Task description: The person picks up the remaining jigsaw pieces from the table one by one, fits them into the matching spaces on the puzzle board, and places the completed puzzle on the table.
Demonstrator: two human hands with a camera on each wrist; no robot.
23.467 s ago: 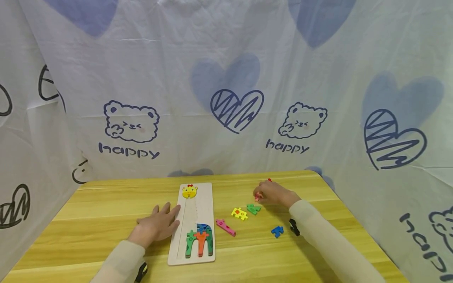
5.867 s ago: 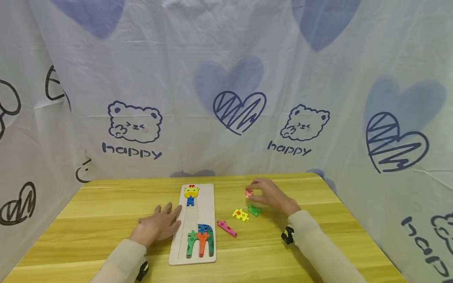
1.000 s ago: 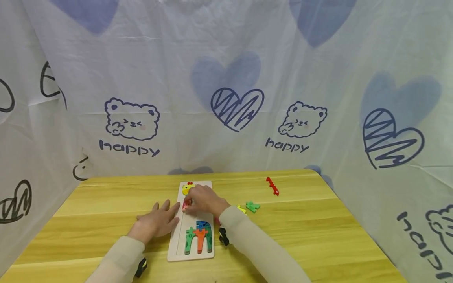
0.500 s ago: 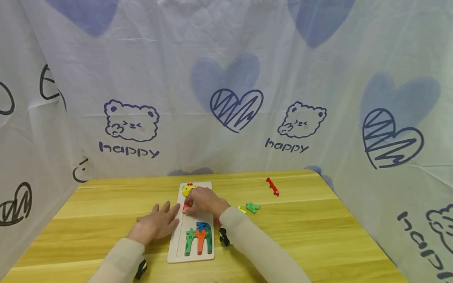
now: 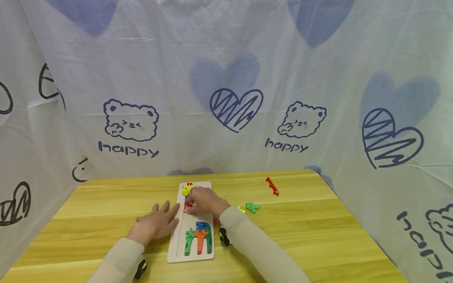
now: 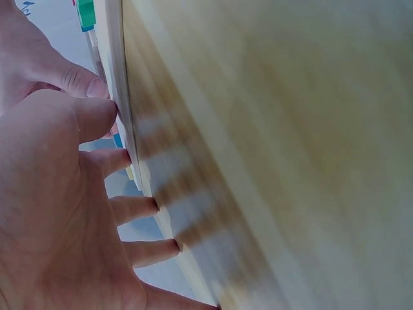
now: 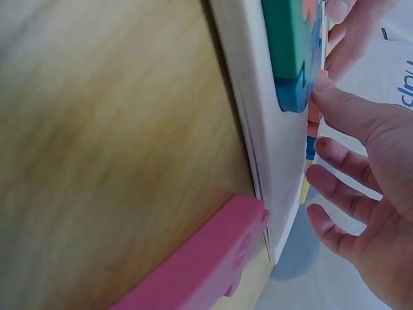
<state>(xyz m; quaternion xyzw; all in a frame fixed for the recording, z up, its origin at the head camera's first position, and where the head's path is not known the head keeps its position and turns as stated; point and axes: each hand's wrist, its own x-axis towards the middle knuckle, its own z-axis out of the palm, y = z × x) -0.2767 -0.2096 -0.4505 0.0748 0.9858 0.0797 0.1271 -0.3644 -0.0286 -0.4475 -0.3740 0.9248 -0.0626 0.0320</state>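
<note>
Your right hand (image 5: 207,200) has its fingers curled, pinching the pink piece (image 5: 185,205) just this side of the blue piece (image 5: 186,197) on the board (image 5: 173,251), so brace with your spread left hand (image 5: 155,223), square up, press evenly.

I'm in a screened-off space; home or elsewhere, I can't tell. White sheeting (image 5: 184,59) printed with blue hearts (image 5: 311,19), bears (image 5: 131,121) and "happy" (image 5: 128,148) hangs behind and beside a wood-grain table (image 5: 318,236).

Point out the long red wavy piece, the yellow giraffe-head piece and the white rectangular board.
Long red wavy piece (image 5: 271,186): head view, its middle.
Yellow giraffe-head piece (image 5: 186,191): head view, its face.
White rectangular board (image 5: 190,220): head view, bare middle.
</note>
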